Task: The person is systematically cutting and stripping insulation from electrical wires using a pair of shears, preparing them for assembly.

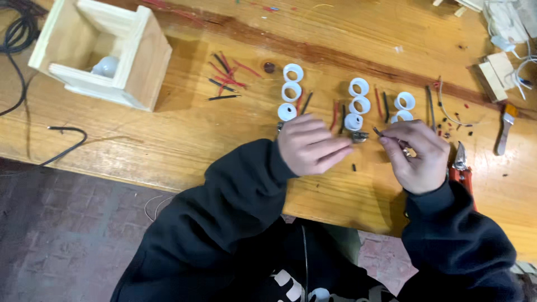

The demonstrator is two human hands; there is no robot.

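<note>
Fingertips point(386, 141) of the right hand point(417, 156) are pinched together on a short dark wire piece point(378, 132), just right of the frame's centre. The wire piece sticks out past the fingertips toward the upper left, its long axis running on a slant from lower right to upper left, with the free end pointing toward a small metal part point(359, 137) that lies on the wooden workbench point(184, 134). The rest of that hand is curled closed, and something small and pale shows between its fingers, too hidden to tell what. The left hand point(310, 146) sits just left of centre, knuckles up, its fingers stretched toward the right and loosely together; the fingertips end just beside the metal part, and whether they touch or hold it cannot be told. Above the hands, in the upper middle of the frame, white plastic rings point(291, 91) stand in three short columns, with red and black wire offcuts point(226, 75) scattered between and to the left of them. Red-handled cutters point(461, 165) lie at the right hand's outer side, partly under the dark sleeve. A small brush point(506, 127) rests near the right edge. At the upper left stands an open wooden box point(131, 61) with a light bulb point(105, 66) inside it.
</note>
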